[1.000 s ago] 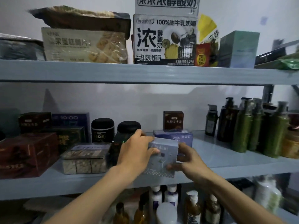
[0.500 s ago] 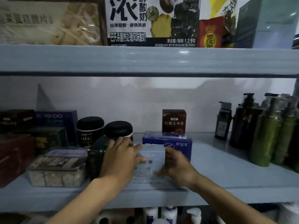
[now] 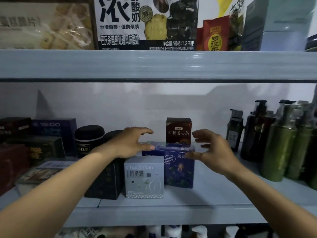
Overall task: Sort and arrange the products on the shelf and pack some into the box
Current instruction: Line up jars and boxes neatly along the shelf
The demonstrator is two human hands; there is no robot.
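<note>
Blue box (image 3: 179, 169) is what I am lining up on: it lies low on the middle shelf (image 3: 214, 215) with its long axis running left to right, and I have one hand at each of its short ends. My left hand (image 3: 132, 145) hangs over the top left corner, fingers arched wide and holding nothing, the thumb right at the box's upper edge; the feed is blurred there, so I cannot tell whether it touches. My right hand (image 3: 214, 152) is spread just as wide at the right end, thumb across the upper front face and fingers hooked above the top, also holding nothing. From here the box lies between and slightly below both palms, with the left hand a shade nearer, so I judge the coming move to be a two-sided squeeze inward along that long axis. A brown tea box (image 3: 178, 131) stands upright at the back, on the lid or just behind it, I cannot say which, and it could tip if I lift. Tight against the front left corner stands a pale grey box (image 3: 144, 177), with a black carton (image 3: 103, 181) touching its left side. Farther out are black jars (image 3: 89, 136) to the left and green pump bottles (image 3: 277, 145) well off to the right
</note>
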